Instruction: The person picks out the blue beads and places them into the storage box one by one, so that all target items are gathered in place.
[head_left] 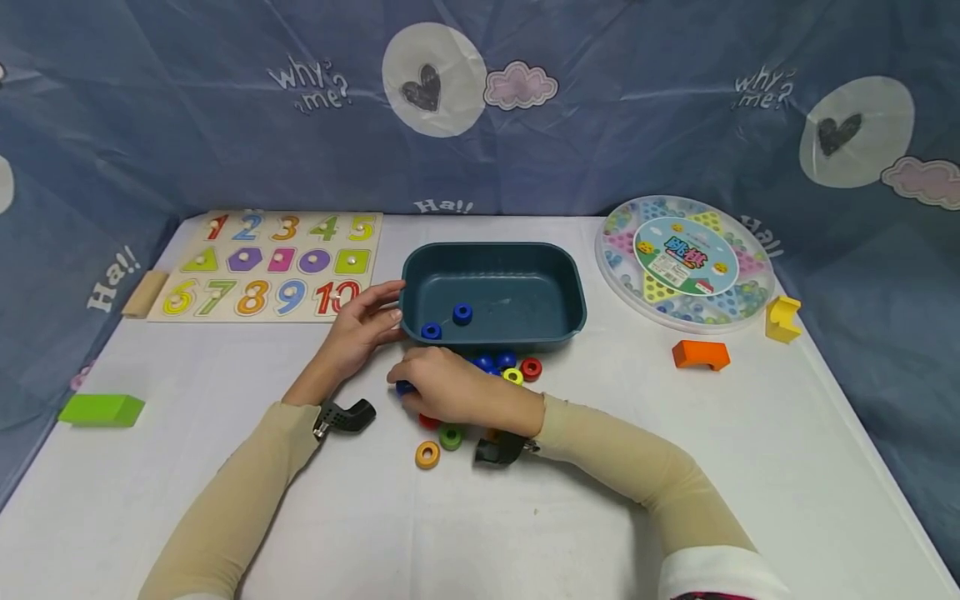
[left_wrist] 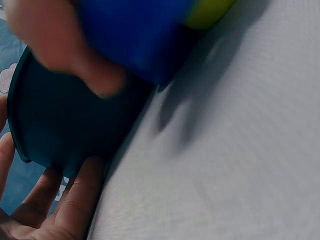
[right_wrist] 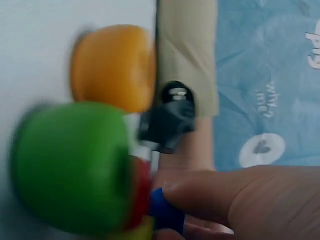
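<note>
A dark teal basin (head_left: 517, 341) stands mid-table, with two blue beads (head_left: 462, 313) inside. Against its left end wall lie the fairly straight fingers of my left hand (head_left: 360, 332); the left wrist view also shows these fingers (left_wrist: 80, 200) on the outside. Just in front of the basin, my right hand (head_left: 450, 385) pinches a blue bead (right_wrist: 166, 212) between thumb and fingers. Around and partly under that hand lie loose beads: an orange bead (head_left: 427, 455), a green bead (head_left: 451, 437), a red bead (head_left: 531, 369), a yellow bead (head_left: 513, 377) and several blue ones.
A wooden number puzzle board (head_left: 258, 260) lies back left, a round marble game box (head_left: 615, 271) back right. At the right sit an orange arch block (head_left: 701, 354) and a yellow block (head_left: 782, 320). A green block (head_left: 102, 410) is at the left edge. Patterned blue cloth (head_left: 570, 150) rises behind.
</note>
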